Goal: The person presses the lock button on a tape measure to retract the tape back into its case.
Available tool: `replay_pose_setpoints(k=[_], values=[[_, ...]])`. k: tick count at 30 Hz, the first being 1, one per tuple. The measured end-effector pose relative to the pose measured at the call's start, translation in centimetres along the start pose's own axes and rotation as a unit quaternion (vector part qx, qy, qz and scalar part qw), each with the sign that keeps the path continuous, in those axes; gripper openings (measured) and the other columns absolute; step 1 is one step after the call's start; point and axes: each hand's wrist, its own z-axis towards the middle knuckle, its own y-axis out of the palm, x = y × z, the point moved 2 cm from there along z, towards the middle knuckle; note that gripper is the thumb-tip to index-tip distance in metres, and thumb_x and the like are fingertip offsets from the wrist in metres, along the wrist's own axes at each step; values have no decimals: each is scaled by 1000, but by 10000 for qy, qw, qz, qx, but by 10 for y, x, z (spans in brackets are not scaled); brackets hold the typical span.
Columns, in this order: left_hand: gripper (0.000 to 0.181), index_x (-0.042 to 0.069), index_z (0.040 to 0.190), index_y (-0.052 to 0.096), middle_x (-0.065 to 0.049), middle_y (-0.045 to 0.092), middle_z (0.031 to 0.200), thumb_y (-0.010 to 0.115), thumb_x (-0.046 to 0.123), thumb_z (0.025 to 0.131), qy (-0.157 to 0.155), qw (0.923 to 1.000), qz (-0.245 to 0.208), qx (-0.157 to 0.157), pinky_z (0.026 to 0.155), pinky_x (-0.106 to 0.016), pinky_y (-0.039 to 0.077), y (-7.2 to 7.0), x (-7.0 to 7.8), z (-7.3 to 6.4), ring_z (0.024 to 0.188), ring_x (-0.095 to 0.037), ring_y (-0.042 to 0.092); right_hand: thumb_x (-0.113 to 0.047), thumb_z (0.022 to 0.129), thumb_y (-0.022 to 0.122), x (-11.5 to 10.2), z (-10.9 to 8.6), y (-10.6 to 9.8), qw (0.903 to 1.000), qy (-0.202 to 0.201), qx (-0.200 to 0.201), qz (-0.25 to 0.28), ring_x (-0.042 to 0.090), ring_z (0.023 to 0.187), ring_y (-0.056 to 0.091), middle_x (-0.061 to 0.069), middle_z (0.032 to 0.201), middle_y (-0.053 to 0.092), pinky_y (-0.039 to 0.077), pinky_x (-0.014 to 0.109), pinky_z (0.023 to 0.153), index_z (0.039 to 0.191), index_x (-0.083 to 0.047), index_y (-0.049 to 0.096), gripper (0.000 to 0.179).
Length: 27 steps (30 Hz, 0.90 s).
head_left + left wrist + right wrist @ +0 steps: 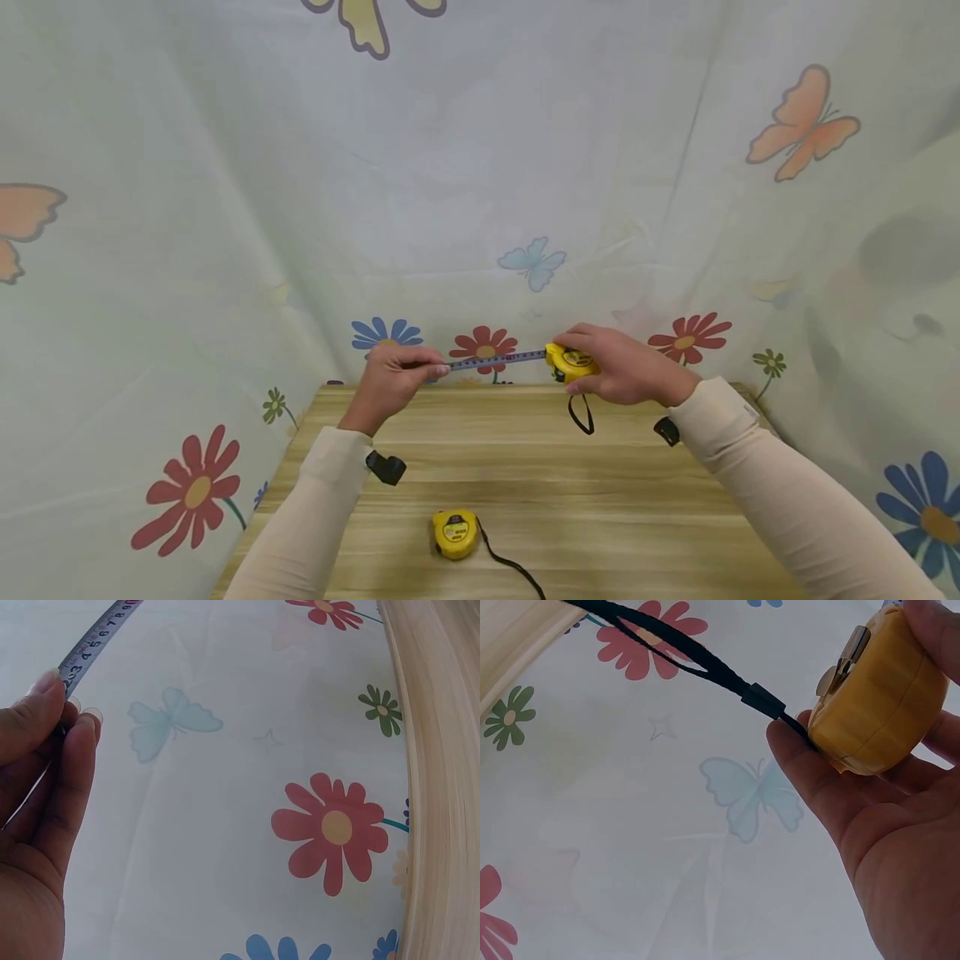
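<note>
My right hand (630,367) grips a yellow tape measure (574,363), its case between thumb and fingers, above the far part of the table. A black wrist strap (582,415) dangles from the case; in the right wrist view the strap (705,656) runs off to the upper left. Out of the case stretches a stretch of blade (495,361), nearly level, toward the left. My left hand (390,379) pinches the blade's free end between thumb and fingers. The left wrist view shows the printed numbers on the blade (97,645) beside the thumb; the end hook is hidden by the fingers.
A second yellow tape measure (455,534) lies on the wooden table (615,492) near the front, its black strap (513,565) trailing right. White cloth (465,167) printed with flowers and butterflies hangs behind the table and along both sides. Each wrist wears a black camera (386,467).
</note>
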Motion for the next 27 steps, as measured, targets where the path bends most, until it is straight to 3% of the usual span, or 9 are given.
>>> replay_pose_setpoints(k=[5, 20, 23, 27], values=[[7, 6, 93, 83, -15, 79, 90, 77, 2, 92, 79, 9999, -61, -1, 67, -30, 59, 2, 1, 1, 69, -7, 66, -23, 94, 79, 0, -1, 0, 10000, 32, 13, -9, 23, 113, 62, 13, 142, 59, 57, 45, 101, 150, -3, 53, 64], [8, 4, 93, 82, -17, 79, 92, 76, 0, 93, 121, 9996, -241, -52, 70, -24, 59, 5, 2, 0, 72, -7, 68, -22, 94, 79, -4, 3, 2, 10000, 59, -44, 47, 24, 113, 61, 14, 142, 59, 57, 46, 102, 150, -4, 54, 64], [7, 5, 94, 82, -16, 79, 92, 76, 1, 92, 89, 9998, -187, -26, 69, -23, 59, 5, 2, 0, 72, -9, 68, -23, 94, 80, -5, 4, 2, 10000, 15, -25, 66, 24, 112, 61, 14, 142, 59, 57, 46, 102, 149, -4, 54, 64], [7, 6, 94, 82, -15, 79, 93, 77, 3, 93, 17, 9999, -158, -50, 70, -23, 59, 6, 2, 0, 73, -21, 70, -23, 93, 80, -6, 5, 4, 10000, -29, -18, 71, 24, 111, 61, 14, 141, 59, 57, 45, 100, 149, -4, 54, 64]])
